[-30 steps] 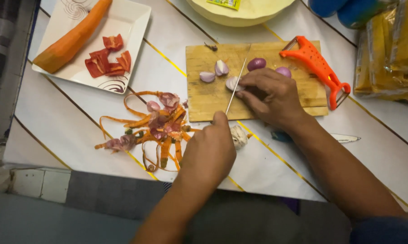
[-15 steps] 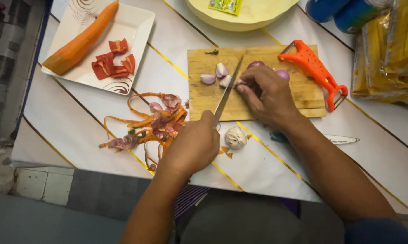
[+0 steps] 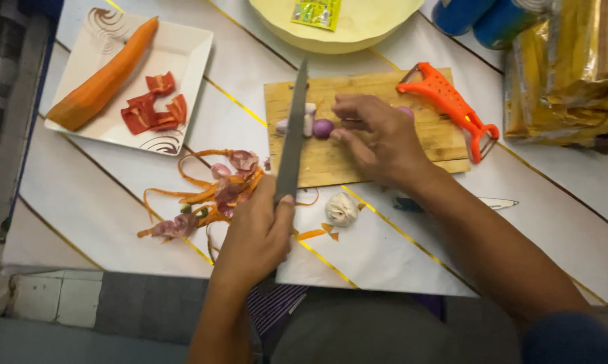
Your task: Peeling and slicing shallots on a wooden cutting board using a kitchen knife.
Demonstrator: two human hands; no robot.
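My left hand (image 3: 257, 232) grips the handle of a kitchen knife (image 3: 292, 135), whose blade points away from me over the left part of a wooden cutting board (image 3: 331, 158). My right hand (image 3: 378, 138) rests on the board with its fingertips against a small purple shallot (image 3: 323, 128). Pale cut shallot pieces (image 3: 308, 121) lie just left of it, beside the blade. Another shallot is mostly hidden behind my right hand.
An orange peeler (image 3: 452, 104) lies on the board's right end. A white square plate (image 3: 182, 54) holds a peeled carrot (image 3: 102, 84) and red pepper pieces (image 3: 152, 108). Peelings (image 3: 209, 195), a garlic bulb (image 3: 342, 209), a yellow bowl (image 3: 358, 30) and yellow packets (image 3: 573, 67) surround the board.
The knife swung left and lifted, its blade now left of the shallots. My right hand shifted from covering the shallots to holding one at its fingertips.
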